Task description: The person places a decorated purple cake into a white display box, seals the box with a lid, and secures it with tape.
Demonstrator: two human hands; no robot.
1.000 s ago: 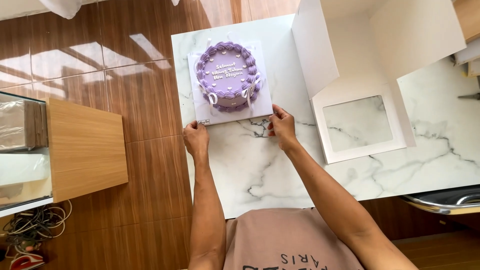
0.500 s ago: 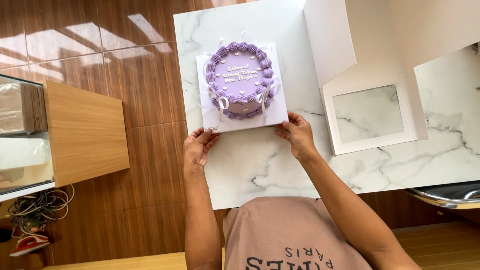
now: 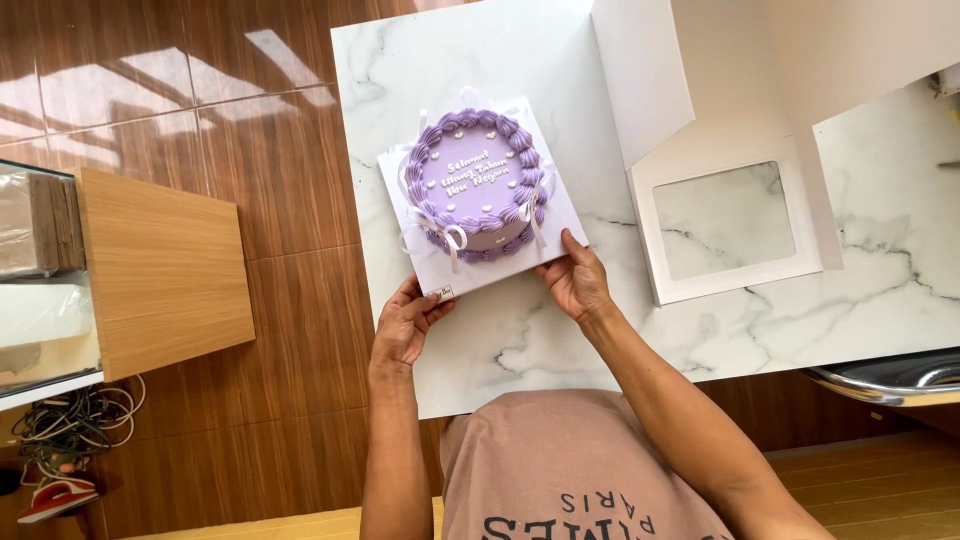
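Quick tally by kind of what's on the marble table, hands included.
Purple cake: 1
White cake board: 1
White window box: 1
Hands: 2, left hand and right hand, both gripping the board's near edge
Total: 5

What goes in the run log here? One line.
left hand: grips cake board corner | right hand: grips board edge | purple cake: on board | white box: open, beside

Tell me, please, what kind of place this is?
Probably a home bakery or cake-packing corner: a decorated purple cake on a white board, an open white window box, and a marble table.
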